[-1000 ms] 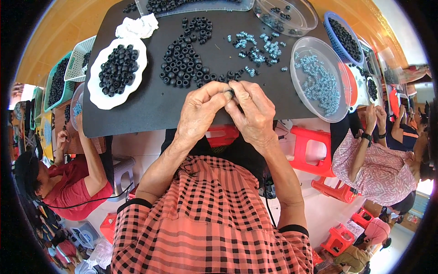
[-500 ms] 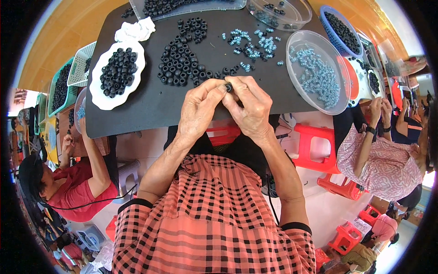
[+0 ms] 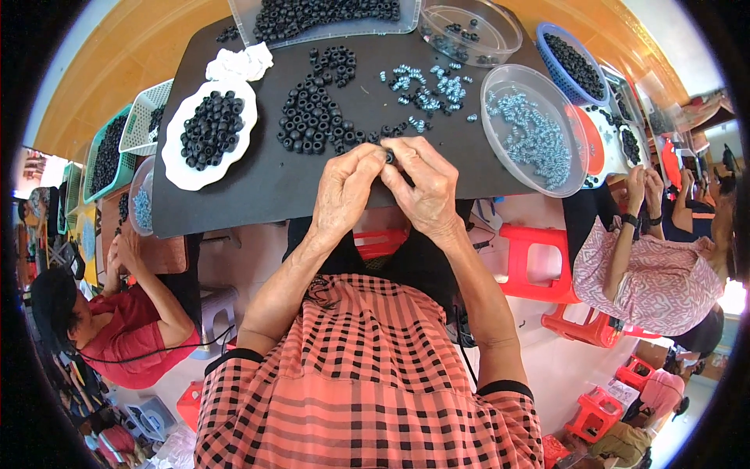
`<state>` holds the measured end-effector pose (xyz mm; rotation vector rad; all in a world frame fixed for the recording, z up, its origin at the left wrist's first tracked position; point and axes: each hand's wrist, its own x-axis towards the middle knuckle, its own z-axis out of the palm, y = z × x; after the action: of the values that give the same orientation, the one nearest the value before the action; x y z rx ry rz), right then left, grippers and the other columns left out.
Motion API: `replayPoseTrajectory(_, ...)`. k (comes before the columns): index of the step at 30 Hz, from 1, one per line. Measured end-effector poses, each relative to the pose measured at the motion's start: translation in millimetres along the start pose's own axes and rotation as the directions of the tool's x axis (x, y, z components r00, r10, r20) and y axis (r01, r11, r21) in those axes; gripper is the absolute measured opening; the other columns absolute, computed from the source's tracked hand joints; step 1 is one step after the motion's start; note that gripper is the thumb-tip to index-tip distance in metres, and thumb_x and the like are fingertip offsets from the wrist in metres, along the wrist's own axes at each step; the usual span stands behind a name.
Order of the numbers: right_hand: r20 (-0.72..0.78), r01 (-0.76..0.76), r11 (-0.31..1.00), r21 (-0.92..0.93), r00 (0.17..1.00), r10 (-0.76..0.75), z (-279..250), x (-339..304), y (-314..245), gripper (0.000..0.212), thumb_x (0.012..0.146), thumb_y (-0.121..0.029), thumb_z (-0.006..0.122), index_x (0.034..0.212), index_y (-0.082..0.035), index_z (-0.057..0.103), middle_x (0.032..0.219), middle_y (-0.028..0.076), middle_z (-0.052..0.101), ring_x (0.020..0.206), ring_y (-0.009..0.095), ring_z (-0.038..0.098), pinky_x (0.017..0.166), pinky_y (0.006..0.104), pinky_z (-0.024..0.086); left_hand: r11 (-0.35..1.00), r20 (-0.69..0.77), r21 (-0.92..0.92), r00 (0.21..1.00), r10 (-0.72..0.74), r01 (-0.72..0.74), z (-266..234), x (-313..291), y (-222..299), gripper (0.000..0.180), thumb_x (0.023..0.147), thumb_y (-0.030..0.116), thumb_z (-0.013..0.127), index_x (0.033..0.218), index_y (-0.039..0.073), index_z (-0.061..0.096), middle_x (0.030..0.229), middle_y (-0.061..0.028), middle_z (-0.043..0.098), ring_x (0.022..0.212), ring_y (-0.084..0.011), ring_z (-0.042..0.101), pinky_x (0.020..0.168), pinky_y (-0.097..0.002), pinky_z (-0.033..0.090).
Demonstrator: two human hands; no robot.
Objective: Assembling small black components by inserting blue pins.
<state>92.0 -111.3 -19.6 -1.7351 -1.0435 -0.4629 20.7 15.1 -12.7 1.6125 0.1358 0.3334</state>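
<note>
My left hand [image 3: 345, 184] and my right hand [image 3: 426, 184] meet at the table's near edge, fingertips pinched together. Between them is one small round black piece with a hole [image 3: 389, 157], mostly covered by the fingers. Just beyond the hands lies a loose pile of black ring-like pieces [image 3: 314, 117]. To its right, small light-blue coiled pieces [image 3: 449, 87] are scattered, some next to black ones. A scalloped white plate [image 3: 173, 148] on the left carries more of the black pieces. On the right, a round clear tray [image 3: 500, 152] holds many blue coils.
The dark table [image 3: 234, 213] has a clear bin [image 3: 336, 33] of black pieces at its far edge. Beside that stands a clear round dish [image 3: 500, 43]. A crumpled white wad [image 3: 241, 62] touches the plate. Co-workers sit left and right; a red stool [image 3: 516, 262] stands on the floor.
My hands stay together on the small black piece, with only slight finger movement. The whole view has shifted a little. The left co-worker's hands have come together.
</note>
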Motion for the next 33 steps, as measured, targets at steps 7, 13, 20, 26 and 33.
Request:
replayPoseTrajectory(7, 0.049, -0.195, 0.98, 0.036, 0.98, 0.193, -17.5, 15.1, -9.4, 0.025, 0.075, 0.002, 0.069, 0.1, 0.001, 0.065, 0.087, 0.011, 0.064, 0.074, 0.019, 0.064, 0.064, 0.0284, 0.05, 0.993, 0.017, -0.121, 1.0, 0.0, 0.002, -0.7, -0.2, -1.7, 0.039, 0.1, 0.026, 0.04, 0.085, -0.003, 0.061, 0.077, -0.0062, 0.064, 0.077, -0.013, 0.057, 0.079, -0.0286, 0.045)
replayPoseTrajectory(13, -0.001, -0.003, 0.943, -0.334, 1.0, 0.003, -52.3, 95.4, 38.7, 0.012, 0.083, -0.009, 0.062, 0.092, -0.003, 0.067, 0.073, 0.01, 0.059, 0.062, 0.018, 0.056, 0.06, 0.0302, 0.044, 0.996, 0.032, -0.06, 0.997, 0.071, -0.069, -1.0, -7.0, 2.8, 0.027, 0.098, 0.017, 0.045, 0.088, -0.003, 0.061, 0.076, -0.0043, 0.063, 0.076, -0.0102, 0.056, 0.076, -0.0267, 0.045)
replayPoseTrajectory(20, -0.014, -0.139, 0.788, -0.6, 0.986, 0.163, -92.5, 168.7, 150.6, 0.026, 0.079, -0.026, 0.066, 0.088, -0.002, 0.069, 0.072, 0.017, 0.063, 0.06, 0.034, 0.06, 0.06, 0.0397, 0.047, 0.999, 0.081, -0.046, 0.996, 0.025, -0.022, 0.5, -4.3, 2.8, 0.015, 0.094, 0.007, 0.05, 0.094, -0.002, 0.062, 0.078, -0.0029, 0.064, 0.072, -0.0069, 0.055, 0.066, -0.0225, 0.045)
replayPoseTrajectory(26, 0.07, -0.088, 0.682, -0.726, 0.977, 0.201, -76.9, 156.1, 148.2, 0.03, 0.08, -0.032, 0.066, 0.09, -0.004, 0.07, 0.086, 0.015, 0.065, 0.079, 0.032, 0.063, 0.073, 0.0423, 0.049, 0.995, 0.116, -0.029, 0.989, 0.094, -0.091, -1.4, -5.4, -2.5, 0.012, 0.092, 0.004, 0.052, 0.095, -0.003, 0.061, 0.087, -0.0056, 0.063, 0.071, -0.0085, 0.058, 0.063, -0.024, 0.046)
replayPoseTrajectory(33, 0.104, -0.084, 0.941, -0.328, 0.987, 0.124, -40.6, 132.3, 85.2, 0.013, 0.081, -0.011, 0.064, 0.089, -0.003, 0.069, 0.08, 0.013, 0.066, 0.068, 0.028, 0.064, 0.066, 0.0357, 0.051, 0.99, 0.1, -0.016, 0.985, 0.14, -0.139, 0.7, -7.0, -5.9, 0.011, 0.089, -0.002, 0.051, 0.093, -0.004, 0.061, 0.089, -0.0077, 0.063, 0.074, -0.0102, 0.061, 0.062, -0.0238, 0.048)
